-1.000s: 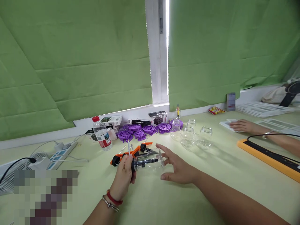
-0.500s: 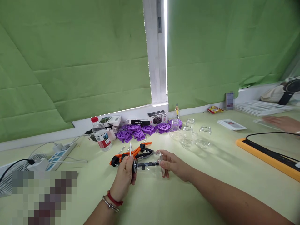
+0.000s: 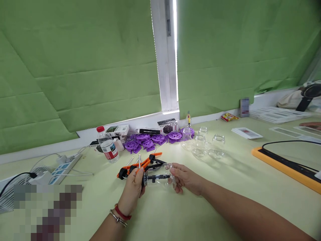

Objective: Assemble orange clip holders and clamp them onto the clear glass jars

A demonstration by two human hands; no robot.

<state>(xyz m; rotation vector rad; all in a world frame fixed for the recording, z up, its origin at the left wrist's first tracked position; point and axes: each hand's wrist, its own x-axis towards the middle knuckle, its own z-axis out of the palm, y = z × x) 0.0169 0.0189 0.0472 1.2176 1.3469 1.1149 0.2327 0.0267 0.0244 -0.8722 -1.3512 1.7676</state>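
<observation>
A clear glass jar [image 3: 162,183] lies sideways between my two hands above the table. A dark rod runs lengthwise inside it. My left hand [image 3: 133,185] is closed around the black collar at the jar's left end. At the opposite end, my right hand [image 3: 189,178] grips the rounded glass rim between thumb and fingers. Just behind the jar lie orange-and-black crank-like parts [image 3: 145,163] with metal rods, partly covered by my left hand. Which of these join the held jar, I cannot tell.
Behind are purple plastic wheels [image 3: 175,136], small boxes [image 3: 168,126] and a water bottle [image 3: 108,147]. Several clear glass jars [image 3: 217,147] stand right of centre. A power strip [image 3: 62,170] lies left, an orange-edged tool [image 3: 283,167] right. Another person's hand [image 3: 311,125] shows far right.
My right hand's fingers have shifted slightly on the glass end, while my left hand keeps its hold. The other person's hand has moved right, mostly out of view.
</observation>
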